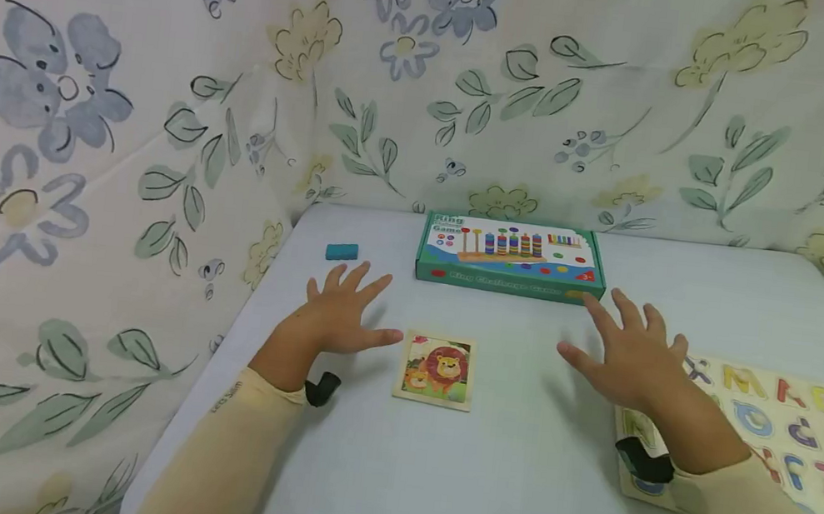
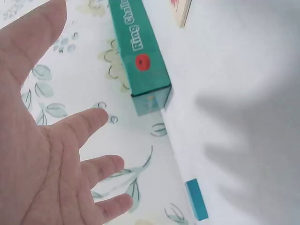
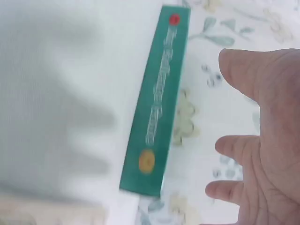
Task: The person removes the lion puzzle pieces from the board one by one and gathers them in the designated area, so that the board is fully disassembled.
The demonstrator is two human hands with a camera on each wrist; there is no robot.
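two hands (image 1: 334, 316) (image 1: 633, 362), fingers (image 1: 376, 287) apart, left thumb (image 1: 379, 338) beside lion puzzle (image 1: 437, 369) edge, contact unclear, tabletop (image 1: 496, 458) room rightward

The white bench (image 1: 449, 479) carries 1 blue block (image 1: 341, 252), 1 green game box (image 1: 512, 257), 1 lion puzzle (image 1: 436, 370) and 1 letter board (image 1: 807, 441).

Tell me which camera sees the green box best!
The head view shows the box best: pictured top and lettered front. The left wrist view cuts it off, showing part of the front and one end. The right wrist view shows the front, blurred, without the top.
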